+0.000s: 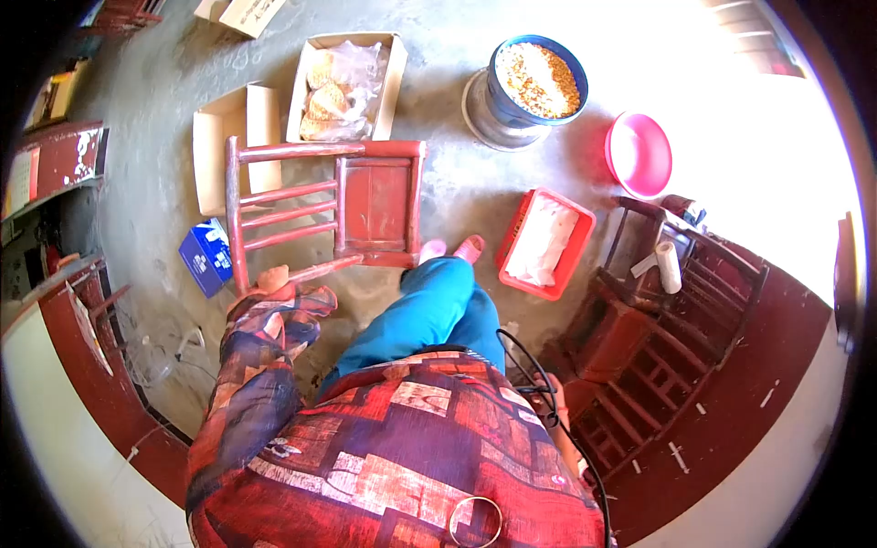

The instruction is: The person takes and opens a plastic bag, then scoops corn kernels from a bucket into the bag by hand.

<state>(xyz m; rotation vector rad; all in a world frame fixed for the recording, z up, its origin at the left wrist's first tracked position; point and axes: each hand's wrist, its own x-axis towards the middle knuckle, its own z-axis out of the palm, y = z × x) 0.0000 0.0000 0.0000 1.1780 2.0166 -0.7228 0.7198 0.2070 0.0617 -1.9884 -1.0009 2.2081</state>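
My left hand is at the lower left corner of a red wooden chair, its fingers closed round the end of the chair's frame. The chair stands in front of me, its slatted back toward the left. Low on my right side, my right hand shows only in part beside my patterned shirt, close to a black cable. Its fingers are too hidden to make out. A blue box lies just left of the chair.
Open cardboard boxes lie beyond the chair, one holding bagged items. A blue bucket of grains, a pink basin and a red basket are ahead right. More wooden chairs stand along the right wall.
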